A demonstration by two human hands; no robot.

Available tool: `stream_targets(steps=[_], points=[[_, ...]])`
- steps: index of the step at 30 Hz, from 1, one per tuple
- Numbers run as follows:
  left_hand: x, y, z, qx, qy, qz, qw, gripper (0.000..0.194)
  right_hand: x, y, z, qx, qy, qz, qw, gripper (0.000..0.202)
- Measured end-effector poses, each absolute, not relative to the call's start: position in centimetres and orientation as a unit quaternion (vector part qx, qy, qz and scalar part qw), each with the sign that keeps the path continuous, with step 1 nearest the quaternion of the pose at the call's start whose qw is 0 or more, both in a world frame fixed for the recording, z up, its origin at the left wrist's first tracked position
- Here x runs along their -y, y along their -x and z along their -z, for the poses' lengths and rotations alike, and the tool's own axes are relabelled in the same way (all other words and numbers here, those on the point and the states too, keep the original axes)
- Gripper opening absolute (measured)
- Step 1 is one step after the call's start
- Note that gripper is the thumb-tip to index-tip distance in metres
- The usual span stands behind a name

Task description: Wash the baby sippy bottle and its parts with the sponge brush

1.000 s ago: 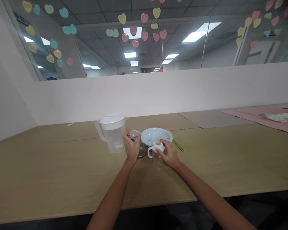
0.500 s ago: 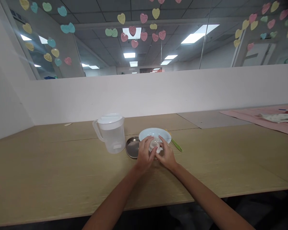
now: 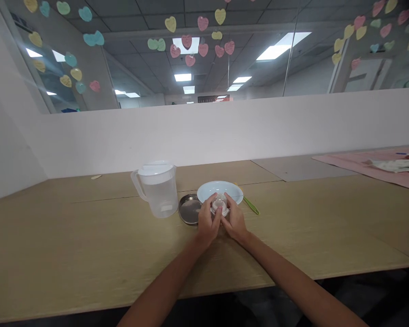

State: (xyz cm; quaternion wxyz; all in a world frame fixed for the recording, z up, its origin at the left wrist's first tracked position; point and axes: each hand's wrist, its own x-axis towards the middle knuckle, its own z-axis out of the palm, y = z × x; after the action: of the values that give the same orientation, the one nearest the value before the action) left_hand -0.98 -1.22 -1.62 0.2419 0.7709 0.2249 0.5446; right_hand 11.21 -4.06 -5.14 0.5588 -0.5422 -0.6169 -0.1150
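Both hands meet on a small clear baby bottle with a white collar (image 3: 220, 205) standing on the wooden table (image 3: 88, 236). My left hand (image 3: 207, 222) holds a clear dome cap over the bottle's top. My right hand (image 3: 235, 221) wraps the bottle's right side. Most of the bottle's body is hidden behind my fingers. Just behind the hands lies a pale blue plate (image 3: 220, 190).
A round metal dish (image 3: 188, 209) sits left of my hands, and a translucent white pitcher with lid (image 3: 157, 188) stands further left. A green utensil (image 3: 251, 205) lies right of the plate. A white partition runs behind the table. Pink cloth (image 3: 368, 164) covers the far right.
My left hand carried the clear cap from beside the pitcher over to the bottle's top, uncovering the metal dish. My right hand stayed on the bottle and both hands closed in.
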Motion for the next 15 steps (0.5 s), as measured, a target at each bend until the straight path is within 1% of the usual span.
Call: stream_targets(steps=[15], points=[[1.29,0.55,2.35,-0.230,-0.751,-0.560,0.265,0.038,4.09,-10.53,5.40,0.597,0.546,0.126,0.574,0.061]])
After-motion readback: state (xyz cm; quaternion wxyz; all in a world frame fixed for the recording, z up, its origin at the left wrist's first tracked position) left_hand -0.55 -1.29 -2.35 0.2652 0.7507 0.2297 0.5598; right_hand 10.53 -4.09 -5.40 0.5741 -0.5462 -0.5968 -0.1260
